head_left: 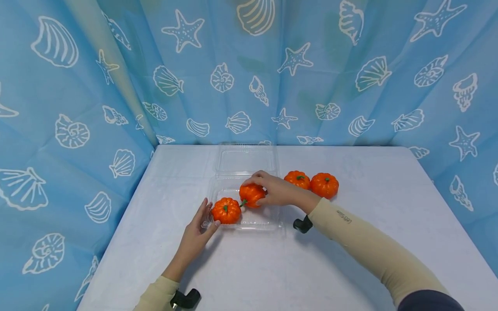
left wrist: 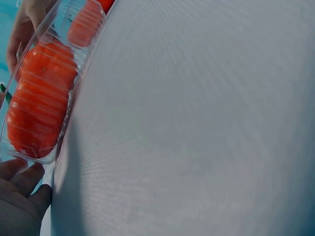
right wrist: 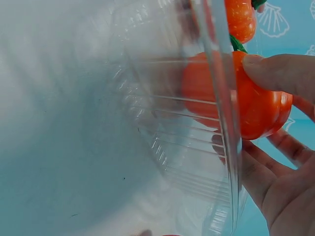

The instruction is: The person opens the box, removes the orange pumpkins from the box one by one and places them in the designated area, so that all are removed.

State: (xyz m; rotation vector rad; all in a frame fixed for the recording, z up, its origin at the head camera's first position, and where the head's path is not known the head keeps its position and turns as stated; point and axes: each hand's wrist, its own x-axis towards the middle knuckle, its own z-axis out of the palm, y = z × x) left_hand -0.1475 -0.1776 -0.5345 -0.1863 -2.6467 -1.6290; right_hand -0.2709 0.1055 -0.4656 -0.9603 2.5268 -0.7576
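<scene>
A clear plastic clamshell box (head_left: pixel 268 220) lies with its lid (head_left: pixel 247 160) folded back. Inside, at its left, sits a small orange pumpkin (head_left: pixel 226 211) with a green stem. My right hand (head_left: pixel 274 190) grips a second pumpkin (head_left: pixel 253 195) over the box's middle, thumb and fingers around its sides; its stem points towards the first pumpkin. The right wrist view shows this pumpkin (right wrist: pixel 261 108) partly behind the box wall (right wrist: pixel 197 162). My left hand (head_left: pixel 196 233) is at the box's left end, its extended fingers (left wrist: pixel 29 179) against or close beside the plastic.
Two more orange pumpkins, one (head_left: pixel 297 179) beside the other (head_left: pixel 324 185), stand on the white table (head_left: pixel 350 242) right of the box, behind my right forearm. A blue curtain (head_left: pixel 249 86) with shell prints hangs along the table's back and sides.
</scene>
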